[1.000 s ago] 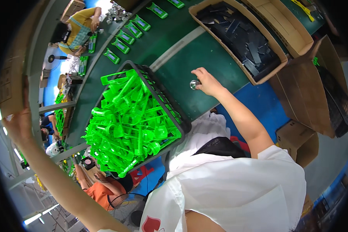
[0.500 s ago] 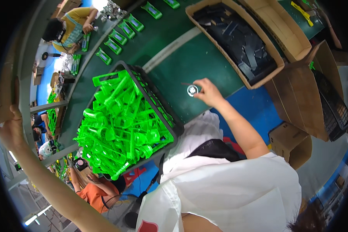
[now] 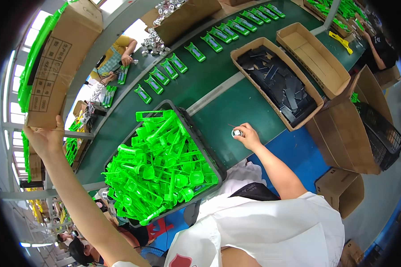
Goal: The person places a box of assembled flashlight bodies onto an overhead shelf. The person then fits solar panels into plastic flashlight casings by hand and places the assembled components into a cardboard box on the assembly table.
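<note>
My left hand [image 3: 47, 137] is raised at the far left, its thumb and fingers closed on the lower edge of a brown cardboard box [image 3: 60, 58] with green plastic parts showing along its far side. Over the green table, my right hand [image 3: 250, 137] pinches a small round silver part [image 3: 237, 133] with a thin reddish wire sticking out. Between my arms stands a black plastic crate [image 3: 196, 133], heaped with bright green plastic parts [image 3: 160, 164].
Green housings [image 3: 168, 69] line the far conveyor. A carton of black pieces [image 3: 278, 82] and an empty-looking carton [image 3: 314, 62] stand at right, near an open box [image 3: 343, 129]. Across the line a co-worker's hand [image 3: 126, 59] handles a green housing. A metal post [image 3: 91, 49] rises at left.
The view has swung up and left, so more of the raised cardboard box and the far row shows. My left hand stays at the box; my right still holds the round part.
</note>
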The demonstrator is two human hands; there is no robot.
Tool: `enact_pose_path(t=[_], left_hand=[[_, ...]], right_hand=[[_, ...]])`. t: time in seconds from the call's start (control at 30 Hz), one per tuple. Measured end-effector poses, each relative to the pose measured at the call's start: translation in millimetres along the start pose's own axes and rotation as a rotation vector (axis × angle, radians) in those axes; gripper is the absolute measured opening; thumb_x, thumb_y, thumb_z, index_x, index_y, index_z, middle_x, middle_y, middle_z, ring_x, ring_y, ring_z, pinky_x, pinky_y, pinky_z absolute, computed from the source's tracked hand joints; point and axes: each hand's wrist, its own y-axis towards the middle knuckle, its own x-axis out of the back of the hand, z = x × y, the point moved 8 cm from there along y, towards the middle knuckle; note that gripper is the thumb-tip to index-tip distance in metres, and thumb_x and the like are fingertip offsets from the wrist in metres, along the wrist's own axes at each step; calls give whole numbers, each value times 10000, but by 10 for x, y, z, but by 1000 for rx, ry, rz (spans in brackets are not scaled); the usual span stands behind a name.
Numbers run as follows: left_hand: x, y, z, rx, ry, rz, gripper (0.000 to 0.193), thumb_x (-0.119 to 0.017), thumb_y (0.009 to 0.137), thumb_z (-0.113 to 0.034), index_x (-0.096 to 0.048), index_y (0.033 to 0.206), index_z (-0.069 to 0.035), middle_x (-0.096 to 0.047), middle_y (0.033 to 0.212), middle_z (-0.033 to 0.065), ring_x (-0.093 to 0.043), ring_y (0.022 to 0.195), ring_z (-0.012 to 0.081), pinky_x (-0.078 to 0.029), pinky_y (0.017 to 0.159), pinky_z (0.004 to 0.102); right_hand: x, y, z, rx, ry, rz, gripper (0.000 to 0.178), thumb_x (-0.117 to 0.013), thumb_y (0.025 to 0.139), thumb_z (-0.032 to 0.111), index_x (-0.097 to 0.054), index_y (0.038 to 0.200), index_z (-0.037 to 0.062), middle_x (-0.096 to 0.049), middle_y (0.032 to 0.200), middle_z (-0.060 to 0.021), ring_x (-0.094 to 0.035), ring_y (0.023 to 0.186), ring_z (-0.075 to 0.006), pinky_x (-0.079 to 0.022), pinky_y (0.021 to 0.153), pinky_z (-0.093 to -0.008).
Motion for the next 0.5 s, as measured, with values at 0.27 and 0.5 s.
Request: enact_pose_path(t=[0.27,0.5], left_hand=[[754,-104,-273,8,-27,-181,444,-538,732,-375,-461,1086,-119,-492,1100,56,-500,944,228,-475,628,357],[1148,-193,-368,-20,52,-162,462,-492,750,-420,-479,1074,-91,-542,1021,85,-572,810,245,-515,466,295]], right_hand=[[32,144,20,66,13,-89,276,-695,629,124,-615,892,116,-485,917,-33,-505,569,-108,-423,575,-244],[17,150,-19,106,-81,-82,309,-707,602,161,-602,891,129,-515,900,-65,-553,765,-217,-453,666,-302]])
